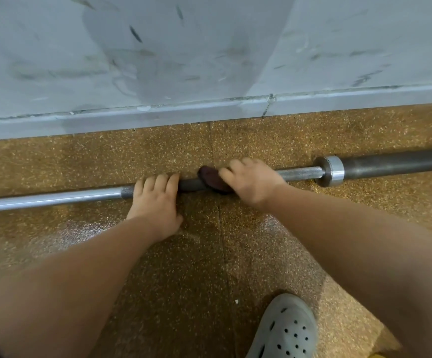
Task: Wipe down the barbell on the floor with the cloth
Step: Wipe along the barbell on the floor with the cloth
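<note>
A long metal barbell [54, 198] lies flat on the floor [80, 161]. It runs from the left edge to the right edge, near the wall [209, 47] and side by side with it.

The left hand [156, 200] sits on the thin part of the bar. Its fingers curl over the top of the bar and hold it. The thumb is down on the near side.

The right hand [251, 183] is just to the right of the left hand. It grips a small dark red cloth [211, 179]. The cloth is bunched around the bar, and the fingers press it on. The two hands are close, with a short dark bit of bar between them.

Further right, the bar is rough and shiny. Then comes a round silver collar [329, 170]. After that is the thick dark sleeve [395, 161], which goes out of the picture.

The floor is brown with lots of tiny light specks. It is shiny near the arms. The wall is pale grey with dark scuff marks. A grey strip [158, 115] runs along its bottom.

A grey clog [287, 329] with holes in it stands on the floor at the bottom, under the right arm.
</note>
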